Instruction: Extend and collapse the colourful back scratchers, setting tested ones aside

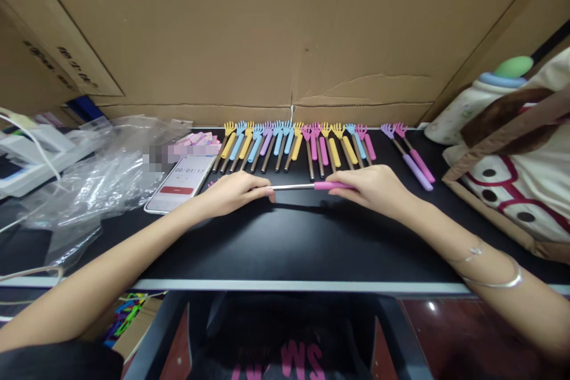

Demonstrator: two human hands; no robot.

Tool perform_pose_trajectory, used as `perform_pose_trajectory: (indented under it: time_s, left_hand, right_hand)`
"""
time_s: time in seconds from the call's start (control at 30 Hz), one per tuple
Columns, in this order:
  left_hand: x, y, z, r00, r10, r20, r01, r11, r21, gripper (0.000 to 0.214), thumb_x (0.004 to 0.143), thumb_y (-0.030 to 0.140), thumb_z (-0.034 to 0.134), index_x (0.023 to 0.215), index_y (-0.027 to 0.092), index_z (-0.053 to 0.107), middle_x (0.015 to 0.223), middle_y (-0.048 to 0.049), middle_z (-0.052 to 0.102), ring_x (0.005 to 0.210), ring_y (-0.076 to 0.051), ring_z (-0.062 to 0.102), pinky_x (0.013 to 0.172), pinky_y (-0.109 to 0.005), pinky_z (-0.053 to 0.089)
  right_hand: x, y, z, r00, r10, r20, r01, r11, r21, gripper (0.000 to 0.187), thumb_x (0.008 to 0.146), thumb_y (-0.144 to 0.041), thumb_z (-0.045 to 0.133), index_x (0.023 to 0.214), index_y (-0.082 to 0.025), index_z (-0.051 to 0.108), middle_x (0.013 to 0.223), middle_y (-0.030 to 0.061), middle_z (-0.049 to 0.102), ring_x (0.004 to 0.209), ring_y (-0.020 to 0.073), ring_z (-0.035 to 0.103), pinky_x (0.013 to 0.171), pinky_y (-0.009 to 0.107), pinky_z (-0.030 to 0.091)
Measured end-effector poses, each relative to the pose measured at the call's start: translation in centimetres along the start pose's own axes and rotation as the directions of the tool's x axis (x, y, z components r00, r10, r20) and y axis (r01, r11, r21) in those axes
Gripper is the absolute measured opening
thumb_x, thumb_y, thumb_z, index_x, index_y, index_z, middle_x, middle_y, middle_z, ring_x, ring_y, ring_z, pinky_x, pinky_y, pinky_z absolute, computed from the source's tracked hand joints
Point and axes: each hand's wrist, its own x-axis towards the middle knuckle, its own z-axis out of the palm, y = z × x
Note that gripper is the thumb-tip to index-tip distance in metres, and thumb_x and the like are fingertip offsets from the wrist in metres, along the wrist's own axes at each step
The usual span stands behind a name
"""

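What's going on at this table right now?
A person holds one back scratcher level just above the black table. The left hand is closed on the metal rod end and the right hand on the pink handle. Behind it, a row of coloured scratchers lies side by side, with a separate pair to the right. A phone showing a timer lies beside a clear plastic bag.

A timer value of 00:03:17 is displayed on the phone screen. Dark print is seen on the cardboard box at left, but it cannot be read.
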Motion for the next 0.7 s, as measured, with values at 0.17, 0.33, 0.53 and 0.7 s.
perform_pose_trajectory:
  time_s: [0.17, 0.33, 0.53, 0.7]
  left_hand:
    - [0.07, -0.03, 0.01, 0.999, 0.025, 0.038, -0.022, 0.997, -0.072, 0.046, 0.094, 0.050, 0.035, 0.095, 0.020, 0.069, 0.086, -0.0012, 0.066, 0.078, -0.016, 0.056, 0.075, -0.024, 0.039]
    - [0.03, 0.40, -0.18, 0.993, 0.073, 0.092, -0.058, 0.987, -0.152, 0.045, 0.095, 0.046, 0.035, 0.097, 0.017, 0.068, 0.087, -0.0020, 0.064, 0.077, -0.015, 0.054, 0.072, -0.023, 0.038]
    - [-0.01, 0.45, -0.24, 0.990, 0.075, 0.120, -0.051, 0.980, -0.193, 0.044, 0.095, 0.046, 0.034, 0.096, 0.017, 0.067, 0.081, -0.0010, 0.061, 0.071, -0.013, 0.050, 0.066, -0.021, 0.037]
    - [-0.02, 0.62, -0.30, 0.989, 0.068, 0.129, -0.040, 0.977, -0.210, 0.045, 0.094, 0.047, 0.034, 0.093, 0.015, 0.066, 0.076, -0.0009, 0.056, 0.068, -0.012, 0.048, 0.063, -0.020, 0.036]
  right_hand:
    - [0.06, 0.01, -0.07, 0.997, -0.054, -0.064, 0.053, 0.998, -0.018, 0.033, 0.094, -0.044, 0.045, 0.093, -0.022, 0.069, 0.079, 0.0004, 0.074, 0.064, 0.0111, 0.065, 0.054, 0.022, 0.038]
    - [-0.02, 0.21, -0.32, 0.989, -0.115, -0.095, 0.108, 0.991, -0.080, 0.032, 0.094, -0.042, 0.046, 0.097, -0.022, 0.070, 0.078, 0.0011, 0.073, 0.066, 0.0113, 0.064, 0.059, 0.022, 0.042]
    - [0.15, 0.15, -0.56, 0.982, -0.134, -0.131, 0.115, 0.983, -0.145, 0.029, 0.094, -0.038, 0.048, 0.095, -0.020, 0.070, 0.072, 0.0017, 0.070, 0.063, 0.0117, 0.060, 0.061, 0.024, 0.042]
    - [0.23, 0.00, -0.75, 0.982, -0.132, -0.139, 0.113, 0.984, -0.136, 0.025, 0.094, -0.035, 0.048, 0.095, -0.021, 0.069, 0.070, 0.0015, 0.068, 0.062, 0.0120, 0.054, 0.060, 0.025, 0.042]
